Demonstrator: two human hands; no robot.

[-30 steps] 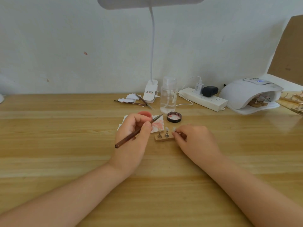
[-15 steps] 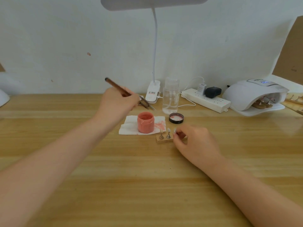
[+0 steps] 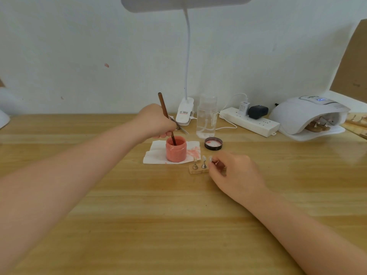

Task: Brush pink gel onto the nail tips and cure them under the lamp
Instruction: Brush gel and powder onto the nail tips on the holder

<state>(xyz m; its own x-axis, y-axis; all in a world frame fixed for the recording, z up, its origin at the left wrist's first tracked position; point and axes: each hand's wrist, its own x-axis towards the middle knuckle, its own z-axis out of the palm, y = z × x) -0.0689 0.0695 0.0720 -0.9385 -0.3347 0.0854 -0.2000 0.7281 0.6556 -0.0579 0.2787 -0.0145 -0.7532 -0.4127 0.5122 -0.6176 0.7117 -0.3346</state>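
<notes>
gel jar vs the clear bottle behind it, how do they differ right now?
The gel jar is short, wide and pink; the clear bottle is taller, slimmer and see-through. The jar is open, its black lid lying beside it, with the brush held by the left hand dipped in; the bottle is capped. The jar sits on a white tissue, the bottle on bare table. Both stand upright.

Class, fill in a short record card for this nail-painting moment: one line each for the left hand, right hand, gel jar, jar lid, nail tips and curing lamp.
left hand: left hand grips the brush, bristle end dipped in the jar
right hand: right hand pinches a nail tip at the wooden holder
gel jar: pink gel jar open, on a stained paper towel
jar lid: black lid lying off, beside the towel
nail tips: two more tips stand on the holder
curing lamp: white lamp at right, holders inside
</notes>
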